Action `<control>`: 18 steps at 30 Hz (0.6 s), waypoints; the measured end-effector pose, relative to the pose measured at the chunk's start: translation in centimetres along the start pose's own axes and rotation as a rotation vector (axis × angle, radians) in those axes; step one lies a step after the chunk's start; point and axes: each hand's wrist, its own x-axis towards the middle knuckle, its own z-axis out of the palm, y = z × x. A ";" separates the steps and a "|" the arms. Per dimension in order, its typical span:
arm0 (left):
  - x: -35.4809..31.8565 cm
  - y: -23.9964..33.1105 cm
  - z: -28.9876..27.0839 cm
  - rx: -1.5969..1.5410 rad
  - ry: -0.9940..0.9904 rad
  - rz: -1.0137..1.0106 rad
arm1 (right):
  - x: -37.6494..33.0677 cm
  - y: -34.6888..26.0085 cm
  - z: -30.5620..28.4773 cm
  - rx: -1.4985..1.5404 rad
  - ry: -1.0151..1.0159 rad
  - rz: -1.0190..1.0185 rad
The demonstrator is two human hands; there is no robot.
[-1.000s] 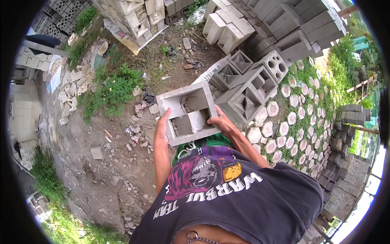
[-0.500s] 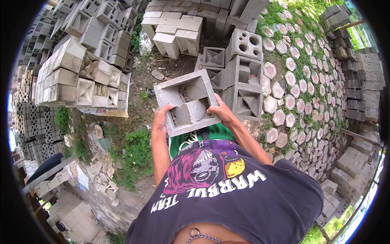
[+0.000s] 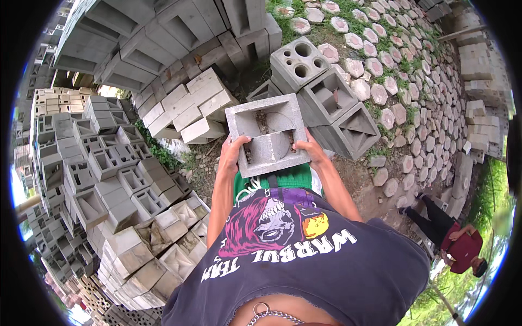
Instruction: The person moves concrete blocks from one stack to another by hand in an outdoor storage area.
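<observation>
Block held up in front of the green shorts, open cells facing the head. L hand clamped on its L wall, thumb hooked over near-L rim; R hand clamped on R wall, thumb over the rim. Near edge overlaps shorts in view; far edge overlaps part of a block row, contact can't tell. Row, fwd-R: holed block, then 2 open-cell blocks, nearest w/ its corner near R forearm; narrow gap btwn R hand & row. Dirt this side of row, hex pavers w/ grass beyond. Fwd-L: pale pile, near L hand in view; tall stack farther L. Person far R, well apart.
</observation>
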 end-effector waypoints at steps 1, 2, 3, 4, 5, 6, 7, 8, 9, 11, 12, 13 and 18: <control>0.6 1.7 -1.0 0.038 -0.026 -0.045 | 0.8 0.8 1.2 0.043 0.014 0.030; 1.5 3.5 -1.8 0.073 -0.054 -0.080 | 1.7 1.0 2.4 0.081 0.024 0.049; 2.5 3.9 -3.4 0.112 -0.070 -0.130 | 2.1 2.4 3.7 0.115 0.052 0.029; 3.4 5.0 -4.5 0.148 -0.078 -0.145 | 2.4 2.6 5.2 0.118 0.090 0.055; 4.1 5.3 -5.4 0.189 -0.095 -0.102 | 2.7 3.2 6.4 0.145 0.128 0.049; 5.1 5.4 -6.1 0.226 -0.109 -0.061 | 3.2 3.9 6.9 0.171 0.164 0.048; 5.7 6.1 -7.2 0.250 -0.133 -0.073 | 3.9 5.3 7.6 0.238 0.186 0.021; 6.8 6.7 -7.5 0.331 -0.180 -0.061 | 4.5 5.9 8.1 0.255 0.209 0.016; 7.7 7.0 -7.7 0.408 -0.224 -0.048 | 5.0 6.5 8.4 0.239 0.226 0.005; 9.1 7.8 -7.3 0.516 -0.272 -0.006 | 6.0 7.8 9.0 0.182 0.291 0.030; 9.9 7.9 -6.9 0.611 -0.304 0.049 | 6.5 8.8 9.3 0.186 0.299 0.033; 11.8 5.5 -6.9 0.674 -0.299 -0.004 | 7.0 9.9 8.5 0.211 0.333 0.017; 17.4 2.2 -4.6 0.860 -0.351 -0.039 | 11.0 17.3 6.9 0.307 0.532 0.094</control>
